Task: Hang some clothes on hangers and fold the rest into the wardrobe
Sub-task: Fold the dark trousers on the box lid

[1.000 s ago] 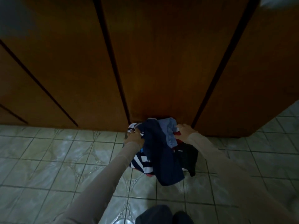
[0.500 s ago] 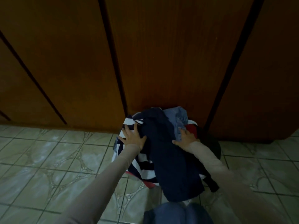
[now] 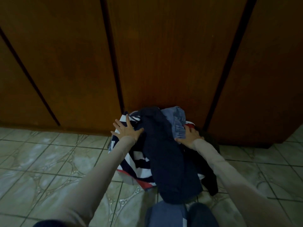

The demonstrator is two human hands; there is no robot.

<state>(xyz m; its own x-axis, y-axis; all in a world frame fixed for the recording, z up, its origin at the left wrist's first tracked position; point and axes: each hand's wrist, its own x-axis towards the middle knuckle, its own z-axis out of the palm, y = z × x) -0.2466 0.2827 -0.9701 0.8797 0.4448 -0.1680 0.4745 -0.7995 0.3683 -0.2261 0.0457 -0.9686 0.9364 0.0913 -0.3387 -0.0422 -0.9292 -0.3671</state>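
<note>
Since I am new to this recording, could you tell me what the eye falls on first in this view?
First, the heap of clothes on the tiled floor against the closed wooden wardrobe doors; a dark navy garment lies over a navy-and-white striped piece. The left hand, fingers spread, and the right hand rest on the heap's two sides.

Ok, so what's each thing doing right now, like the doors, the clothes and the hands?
Wardrobe doors: all closed.
Pile of clothes: heaped unfolded on the tiled floor, against the wardrobe.
Dark navy garment: draped over the top of the pile.
Striped garment: crumpled underneath, on the left.
Light blue garment: bunched at the back.
Left hand: fingers spread, resting flat on the pile.
Right hand: on the pile, fingertips at the light blue garment; grip unclear.
</note>
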